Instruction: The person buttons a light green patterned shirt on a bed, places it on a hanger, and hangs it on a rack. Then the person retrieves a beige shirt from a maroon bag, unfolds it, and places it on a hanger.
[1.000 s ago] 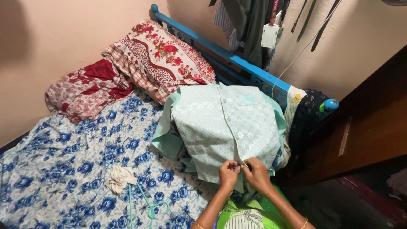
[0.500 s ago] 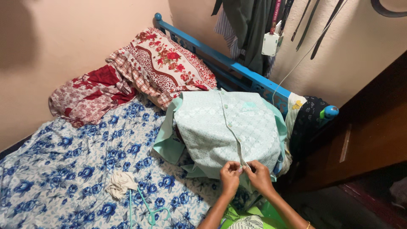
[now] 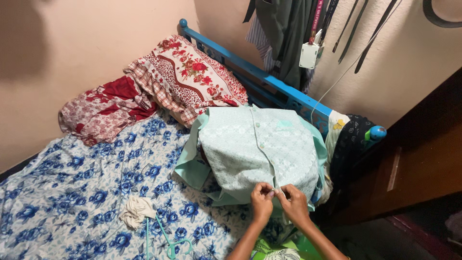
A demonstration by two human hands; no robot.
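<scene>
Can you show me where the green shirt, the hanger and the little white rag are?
green shirt [image 3: 250, 144], head view, front panel.
hanger [image 3: 166, 237], head view, its arm.
white rag [image 3: 136, 210], head view, crumpled middle.

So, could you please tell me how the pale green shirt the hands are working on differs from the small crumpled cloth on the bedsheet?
The pale green shirt is large and spread smooth over a heap; the cream cloth is small and bunched up. The shirt is patterned with a button placket; the cloth looks plain. The left hand and right hand pinch the shirt's lower front edge; the cloth lies untouched beside a green hanger. Both sit on the blue floral bedsheet.
</scene>
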